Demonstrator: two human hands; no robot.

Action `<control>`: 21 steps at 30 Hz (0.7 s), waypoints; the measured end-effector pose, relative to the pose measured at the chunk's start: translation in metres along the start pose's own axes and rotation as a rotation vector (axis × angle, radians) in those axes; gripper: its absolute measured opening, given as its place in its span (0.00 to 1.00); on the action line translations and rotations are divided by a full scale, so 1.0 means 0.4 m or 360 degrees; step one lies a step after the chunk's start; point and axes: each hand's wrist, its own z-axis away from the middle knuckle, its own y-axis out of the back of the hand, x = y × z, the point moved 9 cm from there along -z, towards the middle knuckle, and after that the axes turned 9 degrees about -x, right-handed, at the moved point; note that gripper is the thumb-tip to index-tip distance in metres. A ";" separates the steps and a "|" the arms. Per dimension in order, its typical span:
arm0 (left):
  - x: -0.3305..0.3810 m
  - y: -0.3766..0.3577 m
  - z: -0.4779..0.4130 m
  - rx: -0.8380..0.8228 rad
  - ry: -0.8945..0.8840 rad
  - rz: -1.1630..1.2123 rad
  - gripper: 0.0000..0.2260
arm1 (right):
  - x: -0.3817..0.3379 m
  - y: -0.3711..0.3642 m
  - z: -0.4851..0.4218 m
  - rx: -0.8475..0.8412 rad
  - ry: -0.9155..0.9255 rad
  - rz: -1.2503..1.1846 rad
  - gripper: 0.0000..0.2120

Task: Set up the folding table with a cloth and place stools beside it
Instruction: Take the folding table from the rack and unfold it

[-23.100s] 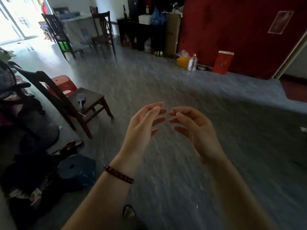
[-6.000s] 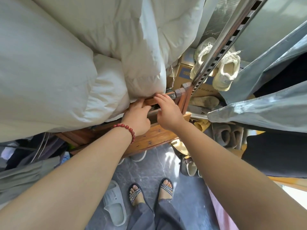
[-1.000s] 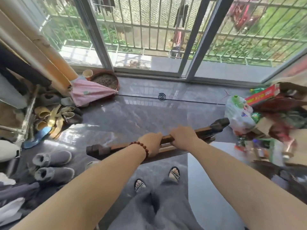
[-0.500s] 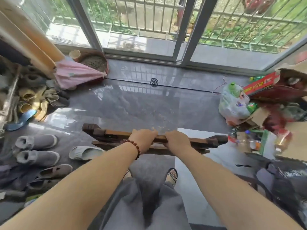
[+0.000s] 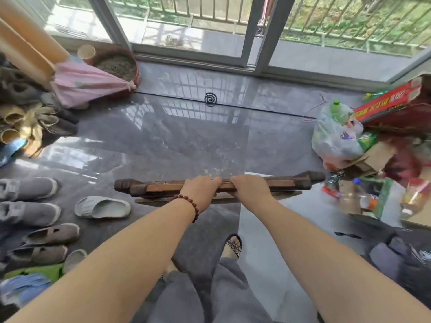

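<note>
Grey shoes (image 5: 28,190) and a pale slipper (image 5: 102,207) lie on the glossy floor (image 5: 186,141) to the left of the folded wooden table (image 5: 161,188), which is held edge-up and level above the tiles, in front of the person's legs. Left hand (image 5: 201,192) — a red bead bracelet (image 5: 189,203) at its wrist — is curled down over the table's top rail, gripping it. Right hand (image 5: 250,188) closes on the same rail just beside the left, fingers wrapped over the far edge. Beyond the table a black coil (image 5: 211,99) sits on the floor; to the table's right — a plastic bag (image 5: 335,136) and a red box (image 5: 391,101).
</note>
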 end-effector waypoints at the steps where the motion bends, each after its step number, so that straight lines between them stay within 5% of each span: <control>1: 0.001 -0.010 -0.015 0.0011 0.0010 0.0011 0.08 | 0.007 -0.005 -0.009 0.0014 0.0011 0.0026 0.11; 15: -0.006 -0.100 -0.095 -0.0042 0.0162 0.0381 0.08 | 0.033 -0.017 -0.097 0.0003 0.0194 0.0214 0.08; 21: -0.015 -0.087 -0.094 -0.0038 0.0173 0.0432 0.07 | 0.079 0.002 -0.055 0.0404 0.0228 -0.0181 0.10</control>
